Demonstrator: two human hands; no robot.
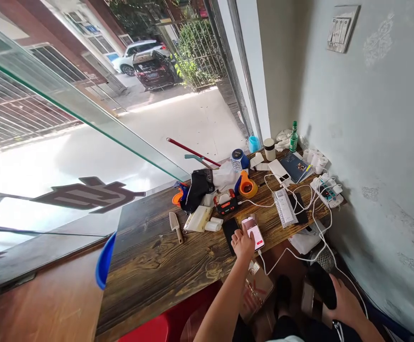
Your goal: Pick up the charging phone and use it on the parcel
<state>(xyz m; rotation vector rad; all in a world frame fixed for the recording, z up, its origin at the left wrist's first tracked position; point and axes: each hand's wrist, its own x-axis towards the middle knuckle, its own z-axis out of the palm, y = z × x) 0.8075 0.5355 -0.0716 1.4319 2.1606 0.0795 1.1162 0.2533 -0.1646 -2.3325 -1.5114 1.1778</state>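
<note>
My left hand (242, 244) is over the left side of a phone (256, 237) with a lit white and pink screen. Its fingers are apart, with fingertips on or just above the glass. The phone lies near the table's front edge, with a white charging cable (260, 256) plugged into its lower end. Beside it, partly under my hand, is a flat black thing (230, 229). Down at the lower right, my right hand (347, 301) is closed around a dark, rounded thing like a shoe or a socked foot (323, 286). Some of its fingers are hidden.
A knife (176, 228) lies on the wooden table (150, 266). Further back are orange tape (247, 186), a black and red device (225, 203), a green bottle (293, 137) and a power strip (330, 191) with tangled cables. A glass panel (86, 121) stands left; a wall (381, 142) stands right.
</note>
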